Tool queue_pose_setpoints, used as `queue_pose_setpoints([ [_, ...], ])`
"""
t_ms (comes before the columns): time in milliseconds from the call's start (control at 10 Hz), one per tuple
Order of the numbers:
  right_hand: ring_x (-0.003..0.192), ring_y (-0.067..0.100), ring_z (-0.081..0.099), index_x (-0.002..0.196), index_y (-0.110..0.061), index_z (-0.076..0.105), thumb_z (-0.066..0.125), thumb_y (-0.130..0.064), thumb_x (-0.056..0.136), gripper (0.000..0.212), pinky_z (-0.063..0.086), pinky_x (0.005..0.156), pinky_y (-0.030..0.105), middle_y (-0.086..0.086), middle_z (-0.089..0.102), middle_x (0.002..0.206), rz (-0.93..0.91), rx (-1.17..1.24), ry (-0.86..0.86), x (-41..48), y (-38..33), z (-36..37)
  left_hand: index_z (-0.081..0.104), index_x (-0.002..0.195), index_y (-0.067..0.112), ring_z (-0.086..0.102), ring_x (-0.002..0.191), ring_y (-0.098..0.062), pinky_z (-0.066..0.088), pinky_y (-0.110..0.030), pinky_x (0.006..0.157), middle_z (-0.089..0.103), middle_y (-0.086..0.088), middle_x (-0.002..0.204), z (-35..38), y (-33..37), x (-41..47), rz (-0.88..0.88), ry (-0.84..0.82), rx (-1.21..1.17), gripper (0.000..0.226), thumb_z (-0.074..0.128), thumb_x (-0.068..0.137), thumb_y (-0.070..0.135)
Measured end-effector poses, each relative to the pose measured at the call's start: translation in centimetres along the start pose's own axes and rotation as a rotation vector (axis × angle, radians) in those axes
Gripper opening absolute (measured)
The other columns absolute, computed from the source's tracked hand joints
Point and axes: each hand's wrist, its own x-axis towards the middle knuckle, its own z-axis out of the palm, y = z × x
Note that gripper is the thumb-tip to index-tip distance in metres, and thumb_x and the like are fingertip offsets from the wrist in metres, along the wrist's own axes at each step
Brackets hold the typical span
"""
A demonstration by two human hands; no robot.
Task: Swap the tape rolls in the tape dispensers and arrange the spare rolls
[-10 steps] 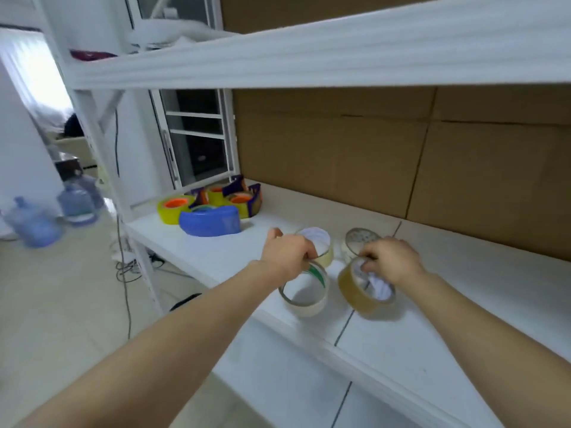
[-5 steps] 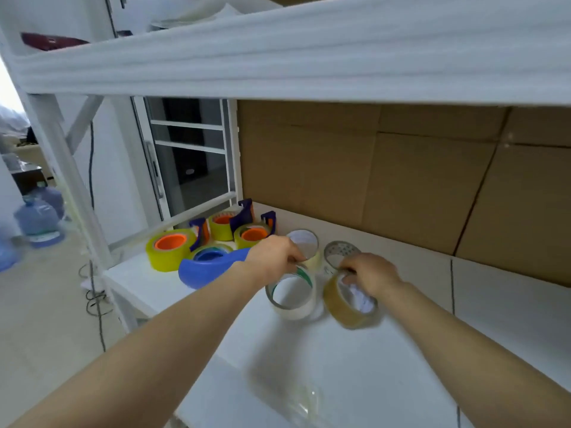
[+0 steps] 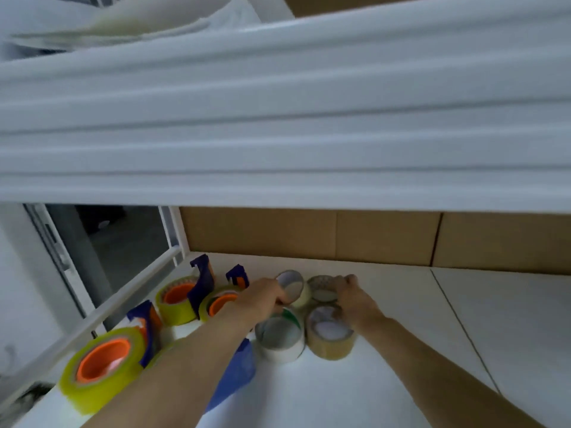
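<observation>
Four spare rolls stand in a tight cluster on the white shelf point(image 3: 411, 359): a pale yellow roll point(image 3: 300, 294), a clear roll point(image 3: 321, 290), a clear roll with green inside point(image 3: 279, 338) and a brown roll point(image 3: 330, 341). My left hand point(image 3: 262, 299) curls over the far rim of the green-lined roll, beside the pale yellow one. My right hand point(image 3: 355, 301) grips the brown roll's far rim, and its fingertips reach the back clear roll. To the left, dark blue dispensers hold yellow rolls with orange cores point(image 3: 102, 362) point(image 3: 177, 299) point(image 3: 221, 302). A blue dispenser point(image 3: 238, 372) lies partly under my left forearm.
The upper shelf's white front edge point(image 3: 278, 134) fills the top of the view, close to my head. Brown cardboard point(image 3: 309, 236) backs the shelf. A white rail point(image 3: 123, 298) runs along the shelf's left end, with a doorway beyond it.
The view moved closer and lower under the upper shelf. Both hands shifted the green-lined and brown rolls back against the two rear rolls, and both now stand flat.
</observation>
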Motion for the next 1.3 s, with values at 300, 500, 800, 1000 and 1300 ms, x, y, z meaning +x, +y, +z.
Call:
queue_pose_setpoints([
  [300, 0.111, 0.027, 0.053, 0.109, -0.014, 0.051, 0.048, -0.016, 0.090, 0.020, 0.041, 0.084, 0.029, 0.013, 0.054, 0.121, 0.210, -0.008, 0.040, -6.1, -2.8, 0.7, 0.061, 0.113, 0.006, 0.060, 0.103, -0.024, 0.047, -0.032, 0.084, 0.062, -0.011, 0.116, 0.0, -2.2, -0.1, 0.160, -0.210, 0.187, 0.033, 0.063, 0.086, 0.023],
  [500, 0.119, 0.023, 0.046, 0.120, -0.018, 0.054, 0.047, -0.014, 0.088, 0.033, 0.040, 0.096, 0.028, 0.006, 0.052, 0.127, 0.330, -0.027, 0.249, -10.9, -9.1, 0.5, 0.051, 0.125, 0.019, 0.052, 0.114, -0.027, 0.045, -0.033, 0.096, 0.051, -0.014, 0.131, 0.5, -2.9, -2.1, 0.261, -0.190, 0.133, 0.036, 0.033, 0.097, 0.033],
  [800, 0.117, 0.028, 0.049, 0.121, -0.012, 0.053, 0.046, -0.022, 0.091, 0.033, 0.043, 0.094, 0.030, 0.010, 0.052, 0.122, 0.454, 0.096, 0.252, -15.2, -10.1, -0.2, 0.049, 0.123, 0.004, 0.052, 0.101, -0.023, 0.039, -0.030, 0.087, 0.054, -0.014, 0.111, 0.9, 2.1, -1.6, 0.253, -0.275, 0.219, 0.035, 0.033, 0.099, 0.024],
  [1000, 0.117, 0.026, 0.051, 0.124, -0.014, 0.053, 0.047, -0.022, 0.093, 0.033, 0.042, 0.096, 0.027, 0.010, 0.053, 0.127, 0.458, 0.257, 0.325, -15.5, -8.7, 0.1, 0.054, 0.125, 0.010, 0.052, 0.119, -0.027, 0.041, -0.034, 0.100, 0.055, -0.011, 0.130, 0.8, 2.4, -0.6, 0.090, -0.156, 0.294, 0.038, 0.032, 0.099, 0.027],
  [1300, 0.108, 0.022, 0.058, 0.118, -0.012, 0.057, 0.053, -0.018, 0.090, 0.030, 0.043, 0.090, 0.025, 0.006, 0.061, 0.117, 0.400, 0.484, 0.356, -15.7, -9.3, -0.7, 0.034, 0.143, 0.025, 0.031, 0.136, -0.029, 0.024, -0.045, 0.110, 0.033, -0.005, 0.150, -0.3, 2.6, -3.5, 0.063, -0.059, 0.170, 0.067, 0.018, 0.090, 0.064],
])
